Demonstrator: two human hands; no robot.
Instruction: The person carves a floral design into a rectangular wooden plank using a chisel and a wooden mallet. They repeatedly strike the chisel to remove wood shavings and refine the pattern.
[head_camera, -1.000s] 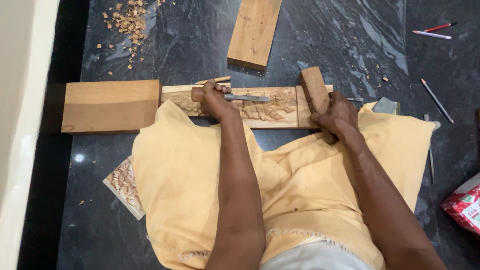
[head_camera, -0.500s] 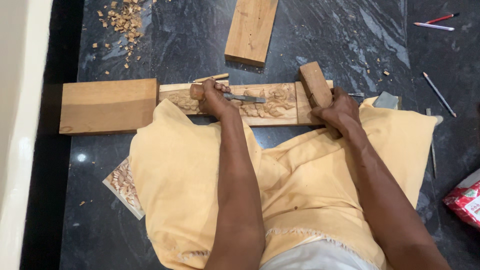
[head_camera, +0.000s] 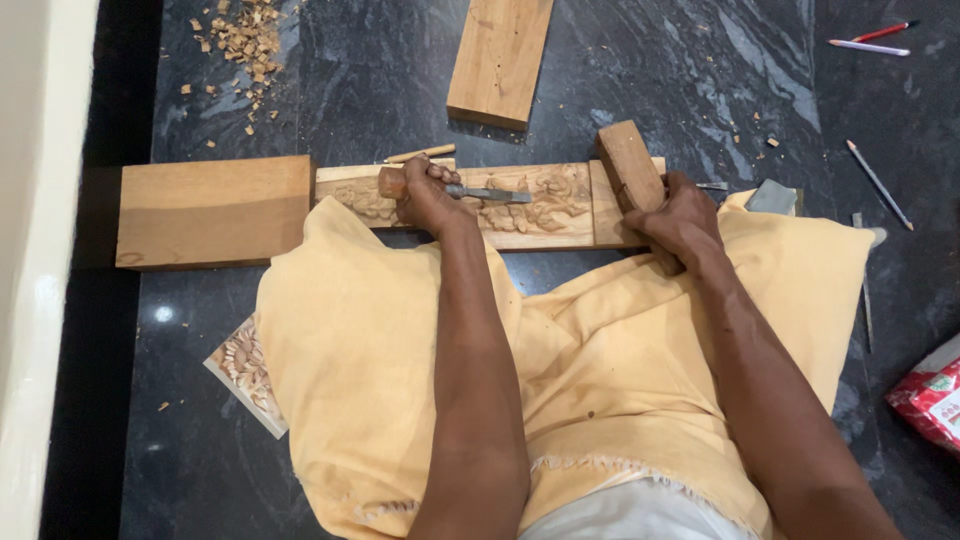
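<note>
Barely anything's been moved since half a second ago. Carved panel (head_camera: 520, 205), mid-frame, is being worked; wooden mallet (head_camera: 632, 175) is gripped tight by right hand (head_camera: 680, 215), chisel (head_camera: 470, 190) by left hand (head_camera: 425, 195). Carving could probably get gouged by a slip.

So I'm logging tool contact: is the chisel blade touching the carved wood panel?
Touching. The head view shows the chisel, held in the left hand, lying flat across the carved wood panel, its blade tip on the relief with no gap.
</note>
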